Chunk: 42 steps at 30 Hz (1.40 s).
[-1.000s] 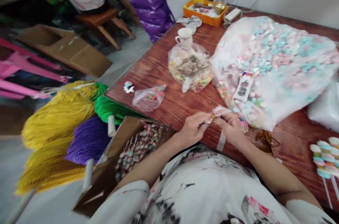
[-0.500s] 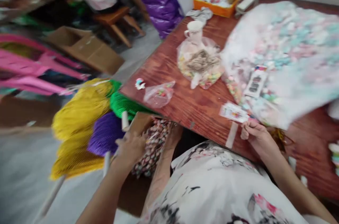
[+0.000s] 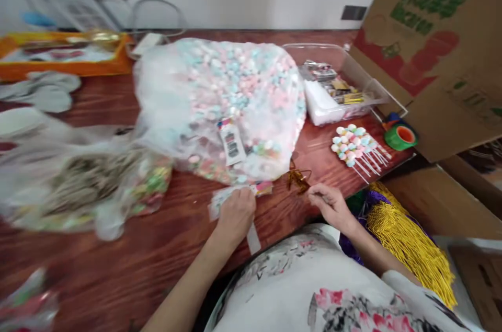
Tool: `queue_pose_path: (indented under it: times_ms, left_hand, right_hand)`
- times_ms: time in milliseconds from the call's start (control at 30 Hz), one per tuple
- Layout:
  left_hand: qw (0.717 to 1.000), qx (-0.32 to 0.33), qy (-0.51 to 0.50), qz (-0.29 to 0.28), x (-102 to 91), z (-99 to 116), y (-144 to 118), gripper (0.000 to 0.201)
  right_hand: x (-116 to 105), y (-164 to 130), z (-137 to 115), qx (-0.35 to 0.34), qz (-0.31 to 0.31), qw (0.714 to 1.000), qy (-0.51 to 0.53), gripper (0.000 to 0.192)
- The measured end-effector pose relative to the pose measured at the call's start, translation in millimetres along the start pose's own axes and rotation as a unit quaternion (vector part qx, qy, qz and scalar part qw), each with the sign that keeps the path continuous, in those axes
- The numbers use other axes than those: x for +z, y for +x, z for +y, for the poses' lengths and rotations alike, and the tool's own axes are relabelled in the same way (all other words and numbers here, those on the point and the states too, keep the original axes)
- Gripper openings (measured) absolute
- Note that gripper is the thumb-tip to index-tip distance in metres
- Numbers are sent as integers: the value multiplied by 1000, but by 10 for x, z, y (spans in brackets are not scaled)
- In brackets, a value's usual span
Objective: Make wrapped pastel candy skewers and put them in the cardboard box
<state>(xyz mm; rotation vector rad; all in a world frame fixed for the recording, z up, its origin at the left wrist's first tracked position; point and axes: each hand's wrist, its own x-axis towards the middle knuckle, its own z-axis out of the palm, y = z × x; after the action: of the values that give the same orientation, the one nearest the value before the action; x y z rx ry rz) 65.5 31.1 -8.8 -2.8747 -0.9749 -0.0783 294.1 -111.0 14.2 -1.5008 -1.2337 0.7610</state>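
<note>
My left hand [image 3: 236, 213] rests on the table with its fingers curled down over a clear packet [image 3: 216, 201] with coloured print. What its fingertips hold, if anything, is hidden. A strip of whitish tape [image 3: 253, 238] lies just beside that wrist. My right hand [image 3: 330, 206] is pinched at the table's front edge, its fingertips by a small tangle of gold-brown ties [image 3: 298, 180]; whether it grips one is unclear. Beyond both hands lies a big clear bag [image 3: 251, 91] of pastel pink, white and blue pieces, with a white labelled card [image 3: 232, 144] on it.
To the right stand a clear plastic tub [image 3: 337, 112] of packets, sticks with pastel balls [image 3: 355, 146], a green tape roll [image 3: 400, 137] and a large carton [image 3: 439, 49]. Yellow tassels [image 3: 411, 248] hang below the edge. Leftward are another bag [image 3: 90, 185] and an orange tray [image 3: 66, 68].
The view has swung right. My left hand has left the box of small pieces beside the table and come onto the packet. My right hand has moved from the packet toward the gold-brown ties.
</note>
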Motion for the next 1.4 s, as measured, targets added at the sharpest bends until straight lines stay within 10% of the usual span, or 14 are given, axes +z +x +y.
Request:
queue_pose_path:
  times_ms: [100, 300, 667, 833, 1067, 1400]
  left_hand:
    - [996, 38, -17, 84, 162, -211, -104, 26]
    - [984, 43, -27, 170, 184, -250, -209, 24]
    - [986, 16, -64, 154, 139, -140, -272, 14]
    - [985, -25, -107, 131, 103, -107, -296, 20]
    - [969, -71, -146, 185, 90, -185, -252, 22]
    - [972, -73, -172, 144, 143, -127, -446, 18]
  right_hand:
    - [-737, -39, 142, -70, 141, 941, -299, 13]
    - [-1734, 58, 415, -36, 294, 791, -536, 25]
    - [-1781, 443, 458, 84, 173, 696, -692, 28]
    - [-1806, 433, 397, 29, 223, 723, -653, 29]
    - [-1629, 271, -139, -87, 328, 885, -318, 13]
    - [-1032, 393, -200, -91, 108, 958, -249, 5]
